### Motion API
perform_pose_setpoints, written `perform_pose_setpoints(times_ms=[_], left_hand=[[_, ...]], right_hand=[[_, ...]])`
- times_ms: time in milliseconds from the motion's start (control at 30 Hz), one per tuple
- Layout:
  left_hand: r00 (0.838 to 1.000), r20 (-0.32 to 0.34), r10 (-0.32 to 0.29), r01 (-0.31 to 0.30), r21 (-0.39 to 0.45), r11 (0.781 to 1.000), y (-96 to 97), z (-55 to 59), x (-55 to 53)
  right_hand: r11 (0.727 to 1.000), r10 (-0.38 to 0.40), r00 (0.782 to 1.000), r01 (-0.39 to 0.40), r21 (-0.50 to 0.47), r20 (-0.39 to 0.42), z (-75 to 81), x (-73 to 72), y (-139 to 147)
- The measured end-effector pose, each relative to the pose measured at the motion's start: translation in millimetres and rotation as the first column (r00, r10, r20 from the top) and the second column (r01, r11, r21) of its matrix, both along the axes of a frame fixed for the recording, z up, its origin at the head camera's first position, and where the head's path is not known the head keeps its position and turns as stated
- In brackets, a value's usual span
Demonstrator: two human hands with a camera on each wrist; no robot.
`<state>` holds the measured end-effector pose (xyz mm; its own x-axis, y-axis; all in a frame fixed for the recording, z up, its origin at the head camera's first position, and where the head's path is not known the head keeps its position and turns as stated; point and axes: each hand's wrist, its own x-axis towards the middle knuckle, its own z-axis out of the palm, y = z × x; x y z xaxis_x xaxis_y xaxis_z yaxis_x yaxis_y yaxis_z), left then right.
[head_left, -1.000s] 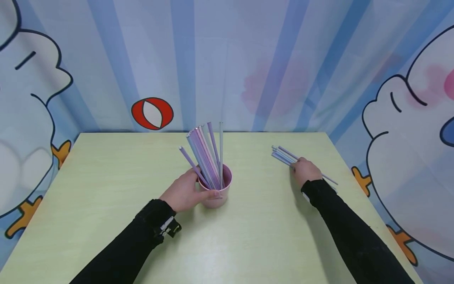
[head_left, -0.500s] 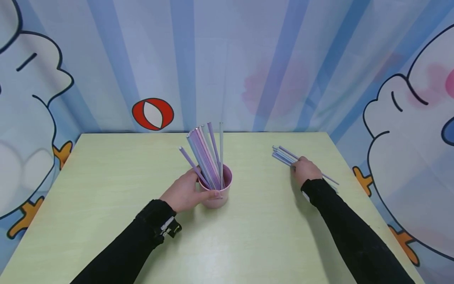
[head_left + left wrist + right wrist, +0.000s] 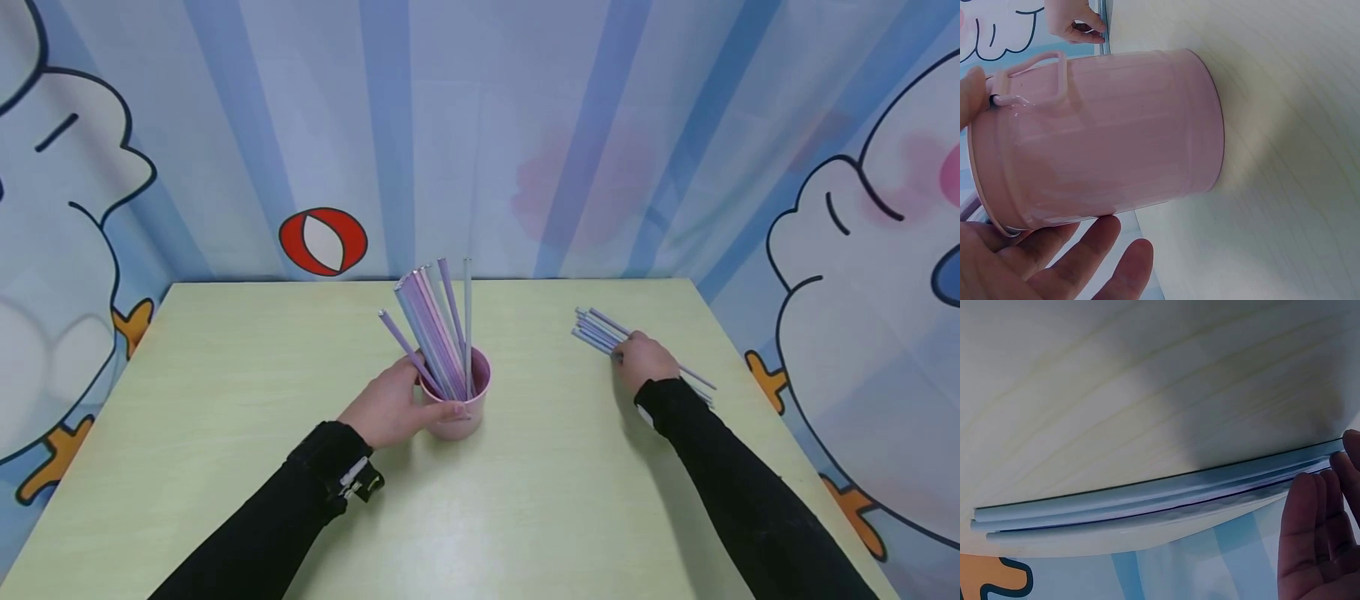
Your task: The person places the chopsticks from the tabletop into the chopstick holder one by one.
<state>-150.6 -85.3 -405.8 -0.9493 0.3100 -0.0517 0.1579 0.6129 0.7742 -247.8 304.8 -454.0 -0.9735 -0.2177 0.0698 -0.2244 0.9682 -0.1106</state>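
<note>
My left hand (image 3: 393, 404) holds a small pink bucket (image 3: 457, 429) near its rim, the thumb across the near side. Up close in the left wrist view, the bucket (image 3: 1116, 125) has a handle loop, and fingers (image 3: 1085, 256) lie along its side. A bundle of purple and pale drinking straws (image 3: 435, 333) leans in the bucket, with one straw tilted apart to the left. On the right, my right hand (image 3: 647, 362) pinches at a small group of straws (image 3: 596, 329) lying on the table. The right wrist view shows several of these straws (image 3: 1147, 497) side by side, running to the fingertips.
The pale wooden table (image 3: 540, 500) ends at a straight back edge. Behind it hangs a blue striped curtain (image 3: 480, 167) with cartoon figures on both sides. My right forearm (image 3: 757, 492) crosses the right part of the table.
A few straws under my right hand have shifted slightly toward the near left. My left hand and the bucket have stayed in place.
</note>
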Motion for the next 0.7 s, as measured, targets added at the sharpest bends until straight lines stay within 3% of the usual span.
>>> perform_pose_setpoints(times_ms=[433,700], left_hand=[[1.000,0.010,0.008,-0.008,0.002,1.000,-0.5,-0.8,-1.1],[1.000,-0.006,-0.001,0.001,-0.003,1.000,-0.4,-0.5,-0.1]], right_hand=[[0.999,0.014,1.000,-0.013,-0.041,0.022,-2.6,-2.9,-7.6],[0.996,0.084,0.996,-0.085,-0.024,-0.017,-3.4,-0.4,-14.1]])
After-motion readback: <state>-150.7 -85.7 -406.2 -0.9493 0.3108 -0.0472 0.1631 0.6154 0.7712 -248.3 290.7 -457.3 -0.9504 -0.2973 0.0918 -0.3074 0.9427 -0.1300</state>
